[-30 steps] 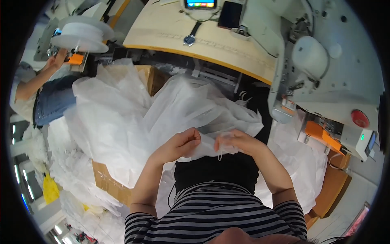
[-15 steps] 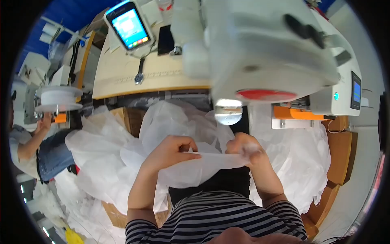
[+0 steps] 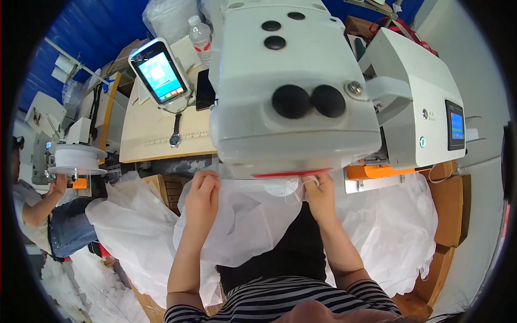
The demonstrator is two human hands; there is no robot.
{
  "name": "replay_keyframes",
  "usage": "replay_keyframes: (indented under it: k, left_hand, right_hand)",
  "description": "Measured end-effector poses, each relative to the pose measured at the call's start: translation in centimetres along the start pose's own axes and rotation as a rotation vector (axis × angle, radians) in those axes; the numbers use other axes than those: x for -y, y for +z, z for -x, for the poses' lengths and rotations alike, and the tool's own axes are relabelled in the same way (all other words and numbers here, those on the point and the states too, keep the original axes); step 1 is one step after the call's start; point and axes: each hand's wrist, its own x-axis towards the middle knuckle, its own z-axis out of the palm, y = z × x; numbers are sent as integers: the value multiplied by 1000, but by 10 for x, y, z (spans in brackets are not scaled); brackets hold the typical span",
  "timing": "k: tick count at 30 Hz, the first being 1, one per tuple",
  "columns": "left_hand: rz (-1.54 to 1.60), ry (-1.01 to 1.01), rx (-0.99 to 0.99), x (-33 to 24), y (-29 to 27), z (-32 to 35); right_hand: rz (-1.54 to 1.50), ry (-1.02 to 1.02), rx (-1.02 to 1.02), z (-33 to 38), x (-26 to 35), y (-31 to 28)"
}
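A sheet of thin, see-through white fabric [image 3: 245, 215] hangs between my hands, its upper edge pulled along the front of a white sewing machine [image 3: 296, 140]. My left hand [image 3: 201, 196] is closed on the fabric's left end, fingers curled over the edge. At the other end my right hand [image 3: 319, 196] pinches the fabric's corner. Loose white thread [image 3: 295, 197] loops beside the right fingers. The machine's head covers the needle area, so whether the fabric lies under the needle cannot be seen.
White fabric heaps lie left [image 3: 126, 226] and right [image 3: 385, 226]. A control screen [image 3: 160, 75], wristwatch [image 3: 175, 137] and bottle [image 3: 199, 40] are on the table [image 3: 140, 121]. A white unit with a display [image 3: 455, 125] stands right. Another person's arm [image 3: 40, 207] is at far left.
Both hands have moved forward, up to the machine's front, bringing the fabric with them. My left hand has shifted left and the fabric is spread wider. The view has tilted, showing more of the machine's top.
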Motion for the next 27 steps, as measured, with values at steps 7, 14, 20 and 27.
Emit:
replay_keyframes:
  k: [7,14,20,27]
  left_hand:
    - [-48,-9,-21,11,9,-13]
    - [181,-254,106,18,-9,1]
    - [338,-390,331,54,-5,29]
    - [-65,-522,121,82,-9,71]
  right_hand:
    - [-23,22,-69,-12,17,7]
    - [-45,-153,-167,-12,1,-5]
    - [-27,-284,-191,-22,-3,-13]
    - [345,-550,-182,-5,12,-9]
